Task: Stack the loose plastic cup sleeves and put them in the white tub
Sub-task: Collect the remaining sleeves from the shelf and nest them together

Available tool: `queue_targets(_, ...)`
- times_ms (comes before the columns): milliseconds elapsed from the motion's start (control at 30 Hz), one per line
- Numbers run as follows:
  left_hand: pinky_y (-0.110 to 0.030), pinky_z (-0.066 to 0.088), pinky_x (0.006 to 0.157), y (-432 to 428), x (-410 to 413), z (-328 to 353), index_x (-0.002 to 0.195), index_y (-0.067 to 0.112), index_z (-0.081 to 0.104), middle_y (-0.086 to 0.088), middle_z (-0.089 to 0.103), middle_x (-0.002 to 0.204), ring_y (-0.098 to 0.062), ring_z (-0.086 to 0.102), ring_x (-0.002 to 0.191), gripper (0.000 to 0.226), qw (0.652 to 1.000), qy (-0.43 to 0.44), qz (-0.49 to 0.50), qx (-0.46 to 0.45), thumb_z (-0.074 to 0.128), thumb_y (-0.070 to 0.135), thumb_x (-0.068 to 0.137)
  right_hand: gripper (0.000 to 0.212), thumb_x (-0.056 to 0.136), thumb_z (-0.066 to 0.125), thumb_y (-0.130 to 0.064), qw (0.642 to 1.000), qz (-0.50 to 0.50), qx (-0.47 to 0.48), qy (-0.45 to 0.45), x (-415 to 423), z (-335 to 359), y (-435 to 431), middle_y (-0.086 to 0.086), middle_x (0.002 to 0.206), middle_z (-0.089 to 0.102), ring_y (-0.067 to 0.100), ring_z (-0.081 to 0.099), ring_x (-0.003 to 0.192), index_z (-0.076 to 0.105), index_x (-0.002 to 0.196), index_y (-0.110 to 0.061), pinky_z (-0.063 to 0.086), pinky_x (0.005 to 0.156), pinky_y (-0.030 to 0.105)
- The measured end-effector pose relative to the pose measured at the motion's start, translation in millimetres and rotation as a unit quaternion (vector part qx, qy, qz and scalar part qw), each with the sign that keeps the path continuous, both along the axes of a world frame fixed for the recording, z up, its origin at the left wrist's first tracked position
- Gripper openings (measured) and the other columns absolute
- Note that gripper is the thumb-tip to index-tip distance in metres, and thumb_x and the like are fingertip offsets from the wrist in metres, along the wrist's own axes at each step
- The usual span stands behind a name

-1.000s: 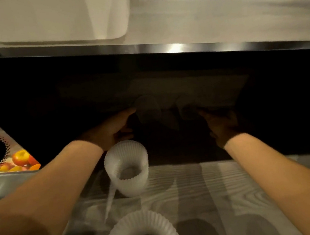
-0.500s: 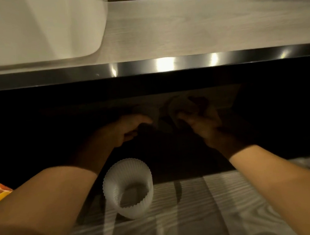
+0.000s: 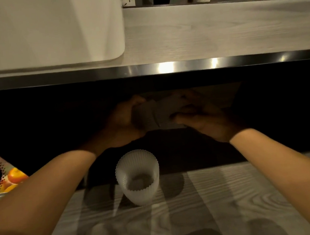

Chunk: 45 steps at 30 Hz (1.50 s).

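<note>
Plastic sleeves (image 3: 156, 115) lie crosswise between left hand (image 3: 123, 121) and right hand (image 3: 207, 124).

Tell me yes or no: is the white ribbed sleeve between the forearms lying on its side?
No, the ribbed sleeve stands upright on the wooden table, its open mouth facing up.

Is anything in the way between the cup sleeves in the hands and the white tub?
Yes. The left hand and right hand hold the cup sleeves in the dark under the counter, whose metal edge juts out above them. The white tub stands on top, to the left. They likely must come out first.
</note>
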<state>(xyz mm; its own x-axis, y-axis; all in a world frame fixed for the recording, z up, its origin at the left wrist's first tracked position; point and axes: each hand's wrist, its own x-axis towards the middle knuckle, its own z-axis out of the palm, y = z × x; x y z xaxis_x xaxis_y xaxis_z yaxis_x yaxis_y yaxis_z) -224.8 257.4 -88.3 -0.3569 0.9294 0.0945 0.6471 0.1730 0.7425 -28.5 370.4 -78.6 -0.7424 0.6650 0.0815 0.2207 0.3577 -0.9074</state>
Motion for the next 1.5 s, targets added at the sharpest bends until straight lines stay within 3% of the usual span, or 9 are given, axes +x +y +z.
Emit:
queue_targets(100, -0.018, 0.043, 0.083, -14, 7, 10, 0.142, 0.014, 0.052, -0.008, 0.063, 0.129, -0.022, 0.062, 0.112, 0.066, 0.997, 0.060, -0.036, 0.010, 0.080, 0.007, 0.083, 0.073, 0.085, 0.072, 0.008, 0.999, 0.040, -0.006, 0.011, -9, 3, -12, -0.014, 0.124, 0.057, -0.018, 0.060, 0.100, 0.044, 0.149, -0.011, 0.052, 0.087, 0.010)
queue_targets(233, -0.033, 0.052, 0.090, -33, 10, 17, 0.134, 0.016, 0.053, -0.004, 0.062, 0.124, -0.025, 0.063, 0.109, 0.079, 0.992, 0.107, -0.051, 0.044, 0.076, 0.044, 0.064, 0.082, 0.077, 0.085, -0.012, 0.999, 0.050, 0.011, 0.005, -17, 10, -26, -0.026, 0.123, 0.054, -0.015, 0.057, 0.106, 0.043, 0.146, -0.029, 0.049, 0.101, 0.015)
queue_targets(333, -0.039, 0.055, 0.097, -52, 11, 27, 0.128, 0.032, 0.053, 0.002, 0.063, 0.130, -0.018, 0.065, 0.115, 0.084, 0.997, -0.004, -0.035, 0.064, 0.084, 0.055, 0.054, 0.094, 0.057, 0.090, -0.044, 0.998, 0.053, -0.021, -0.002, -13, 13, -38, -0.017, 0.143, 0.051, 0.002, 0.051, 0.132, 0.044, 0.139, -0.045, 0.041, 0.115, 0.032)
queue_targets(400, -0.040, 0.057, 0.097, -67, 9, 30, 0.122, 0.035, 0.055, 0.005, 0.065, 0.129, -0.014, 0.067, 0.116, 0.082, 0.992, -0.095, -0.020, 0.076, 0.094, 0.048, 0.051, 0.079, 0.054, 0.086, -0.038, 0.996, 0.084, -0.044, 0.004, -9, 16, -47, -0.017, 0.137, 0.055, 0.007, 0.052, 0.133, 0.050, 0.123, -0.050, 0.040, 0.118, 0.041)
queue_targets(567, -0.014, 0.055, 0.090, -103, 25, 27, 0.110, 0.043, 0.059, 0.026, 0.068, 0.111, 0.015, 0.064, 0.102, 0.062, 0.990, -0.128, 0.008, 0.055, 0.094, 0.037, 0.059, 0.062, 0.055, 0.091, -0.056, 0.996, 0.085, -0.039, -0.002, -2, 19, -68, -0.007, 0.124, 0.072, 0.012, 0.066, 0.118, 0.072, 0.111, -0.037, 0.050, 0.107, 0.045)
queue_targets(700, -0.013, 0.050, 0.093, -124, 28, 17, 0.106, 0.049, 0.056, 0.034, 0.065, 0.106, 0.019, 0.059, 0.104, 0.056, 0.994, -0.096, 0.031, 0.037, 0.091, 0.033, 0.066, 0.104, 0.055, 0.075, -0.085, 0.986, 0.093, 0.082, -0.114, 2, 18, -76, 0.026, 0.118, 0.068, 0.044, 0.066, 0.108, 0.066, 0.118, -0.003, 0.056, 0.089, 0.060)
queue_targets(867, -0.012, 0.046, 0.088, -139, 35, 9, 0.098, 0.050, 0.055, 0.039, 0.061, 0.098, 0.024, 0.056, 0.100, 0.050, 0.997, -0.055, 0.050, 0.023, 0.090, 0.044, 0.062, 0.064, 0.068, 0.082, -0.065, 0.984, 0.125, 0.101, -0.083, 4, 20, -91, 0.011, 0.110, 0.074, 0.033, 0.071, 0.101, 0.061, 0.119, -0.031, 0.059, 0.082, 0.058)
queue_targets(1267, -0.029, 0.054, 0.099, -143, 39, -1, 0.123, 0.025, 0.061, 0.017, 0.067, 0.120, 0.001, 0.062, 0.114, 0.076, 0.996, -0.065, 0.058, 0.011, 0.090, 0.052, 0.058, 0.076, 0.057, 0.077, -0.073, 0.975, 0.124, 0.126, -0.133, 13, 24, -93, -0.012, 0.116, 0.067, 0.008, 0.067, 0.104, 0.061, 0.119, -0.032, 0.062, 0.082, 0.039)
queue_targets(1500, -0.021, 0.048, 0.097, -142, 44, -4, 0.119, 0.035, 0.059, 0.022, 0.065, 0.121, 0.009, 0.058, 0.118, 0.068, 0.994, -0.103, 0.031, 0.004, 0.090, 0.045, 0.060, 0.065, 0.066, 0.080, -0.064, 0.971, 0.129, 0.122, -0.158, 15, 25, -95, -0.011, 0.116, 0.067, 0.011, 0.067, 0.104, 0.060, 0.120, -0.033, 0.062, 0.082, 0.041)
